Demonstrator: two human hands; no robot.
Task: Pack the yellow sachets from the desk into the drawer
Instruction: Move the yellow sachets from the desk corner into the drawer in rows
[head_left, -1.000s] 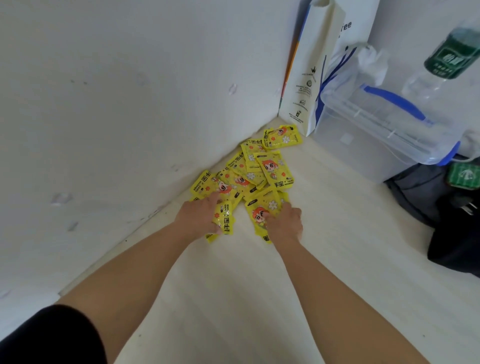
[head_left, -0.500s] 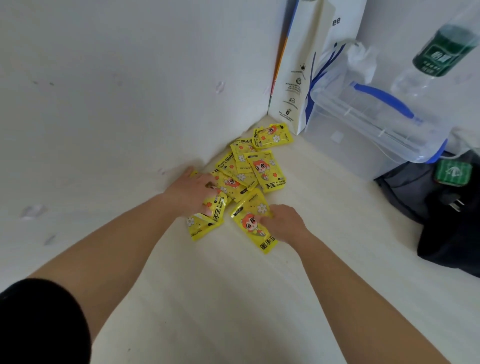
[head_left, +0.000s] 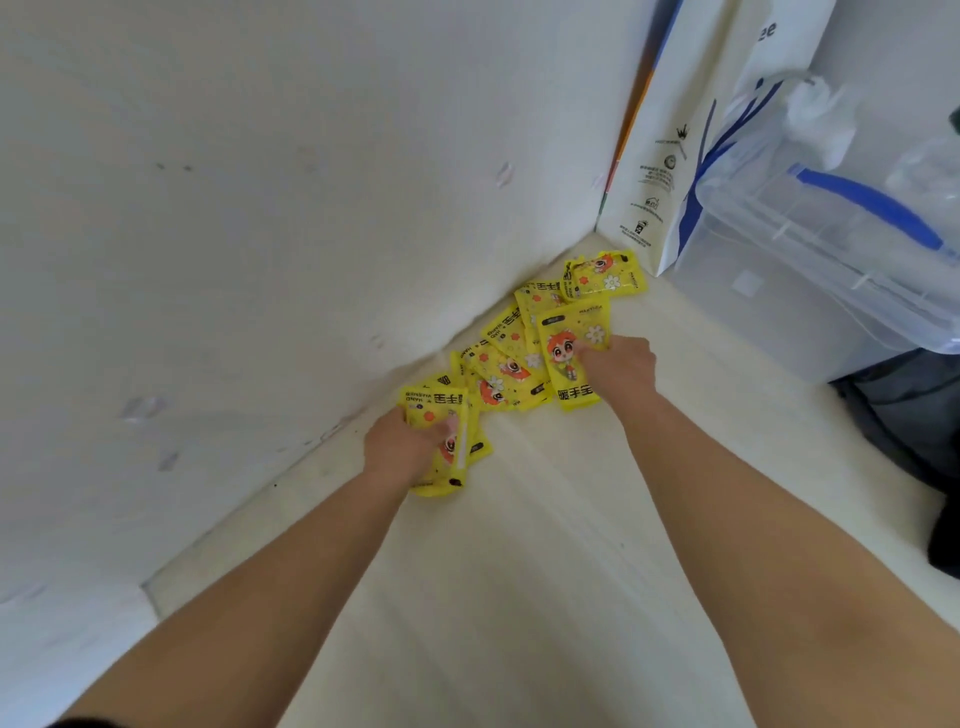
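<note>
Head view showed the yellow sachets (head_left: 511, 358) still out on the pale surface (head_left: 519, 597), fanned in an overlapping row along the foot of the white wall (head_left: 260, 208) and running back into the corner, where a paper bag (head_left: 675, 130) and a clear plastic box (head_left: 810, 280) stood. No drawer was in view, so none of the packing itself had been done. The left hand (head_left: 400, 452) gripped a small stack (head_left: 449, 452) at the near end of the row, its fingers (head_left: 447, 430) curled round the packets with the thumb laid across the top; holding them flat and squared like that was probably meant to keep the slippery packets from sliding apart while more were added. The right hand (head_left: 621, 366) reached further in and lay on the cartoon-faced sachet (head_left: 563, 353) that topped the middle of the row, fingers bent down onto it. Whether they pinched its edge or only pressed on it to drag it back could not be told, since the knuckles hid the tips. Judging by the spread, one hand served as the collecting hand while the other fed it, and most of the sachets, the farthest one (head_left: 605, 275) by the paper bag included, were yet to be gathered.
</note>
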